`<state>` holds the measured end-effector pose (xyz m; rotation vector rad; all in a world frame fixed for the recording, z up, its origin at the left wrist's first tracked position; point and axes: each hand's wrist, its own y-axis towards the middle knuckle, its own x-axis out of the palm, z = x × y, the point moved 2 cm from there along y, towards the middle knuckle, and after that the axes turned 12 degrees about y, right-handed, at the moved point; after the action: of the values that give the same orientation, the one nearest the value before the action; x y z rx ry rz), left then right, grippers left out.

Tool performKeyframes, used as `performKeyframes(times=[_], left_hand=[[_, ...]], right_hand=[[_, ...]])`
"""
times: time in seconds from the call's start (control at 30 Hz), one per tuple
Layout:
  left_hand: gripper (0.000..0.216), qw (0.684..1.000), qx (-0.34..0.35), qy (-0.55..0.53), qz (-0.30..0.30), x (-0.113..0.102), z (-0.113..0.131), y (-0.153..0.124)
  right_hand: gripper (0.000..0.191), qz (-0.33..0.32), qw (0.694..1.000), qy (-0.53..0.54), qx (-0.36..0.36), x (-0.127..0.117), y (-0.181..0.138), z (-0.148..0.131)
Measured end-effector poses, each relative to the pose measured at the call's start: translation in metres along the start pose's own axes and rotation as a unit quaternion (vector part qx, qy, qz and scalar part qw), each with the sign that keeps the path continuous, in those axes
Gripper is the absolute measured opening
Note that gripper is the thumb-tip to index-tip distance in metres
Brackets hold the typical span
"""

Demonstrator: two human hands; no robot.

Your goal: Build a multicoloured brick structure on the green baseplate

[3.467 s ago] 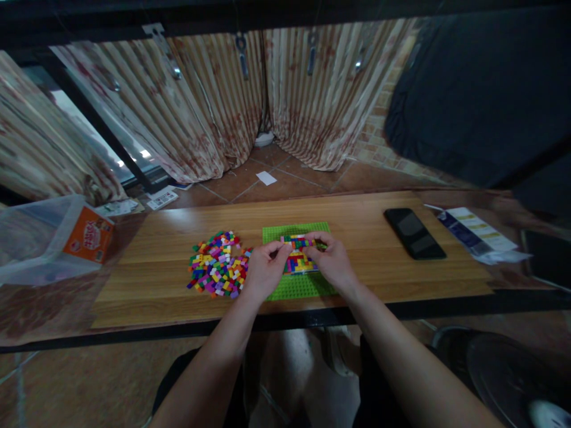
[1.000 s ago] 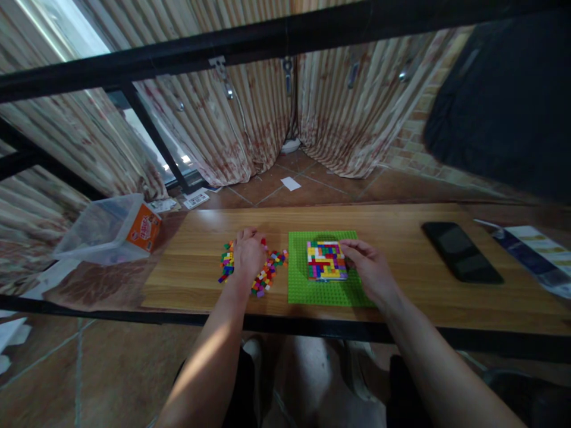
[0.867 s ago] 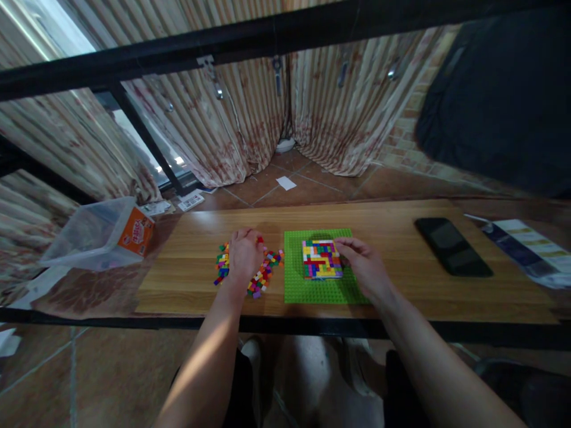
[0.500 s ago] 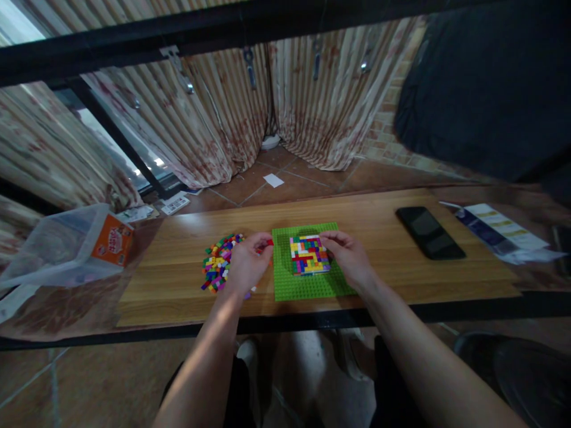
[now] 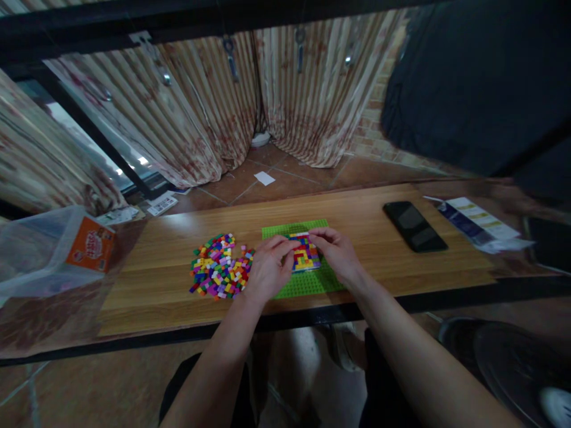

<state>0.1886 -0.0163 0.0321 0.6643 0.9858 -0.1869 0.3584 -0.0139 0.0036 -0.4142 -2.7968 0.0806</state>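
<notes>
A green studded baseplate (image 5: 303, 284) lies on the wooden table (image 5: 375, 249). On it sits a square patch of small coloured bricks (image 5: 306, 257). My left hand (image 5: 267, 267) rests over the patch's left edge, its fingers pinched together at the top of the patch. My right hand (image 5: 334, 252) covers the patch's right side, fingers curled with the tips pressed to the top row. What the fingertips hold is too small to name. A loose heap of coloured bricks (image 5: 218, 273) lies just left of my left hand.
A black phone (image 5: 414, 226) lies flat to the right, with a printed paper sheet (image 5: 479, 226) beyond it. A clear plastic tub with an orange label (image 5: 66, 249) sits at the far left. Curtains and a black rail stand behind the table.
My left hand left the loose heap and came right to the brick patch, fingers pinched. My right hand stayed at the patch's right side. The camera view tilted down and steadied.
</notes>
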Motion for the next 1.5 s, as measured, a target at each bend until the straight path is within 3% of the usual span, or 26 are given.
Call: performKeyframes(times=[0.43,1.0,1.23,1.5], left_hand=[[0.01,0.993,0.039,0.11,-0.036,-0.003,0.002,0.007],[0.013,0.992,-0.033,0.117,0.027,0.009,0.002,0.004],[0.013,0.992,-0.053,0.114,0.03,0.01,0.004,0.003],[0.013,0.992,-0.066,0.101,0.032,0.013,0.003,0.002]], right_hand=[[0.028,-0.02,1.0,0.002,0.012,-0.002,0.001,-0.001],[0.034,-0.02,0.999,-0.037,-0.005,0.001,-0.004,0.002],[0.043,0.003,0.985,-0.142,-0.094,0.007,-0.006,0.011],[0.046,0.005,0.982,-0.169,-0.079,0.013,-0.003,0.01]])
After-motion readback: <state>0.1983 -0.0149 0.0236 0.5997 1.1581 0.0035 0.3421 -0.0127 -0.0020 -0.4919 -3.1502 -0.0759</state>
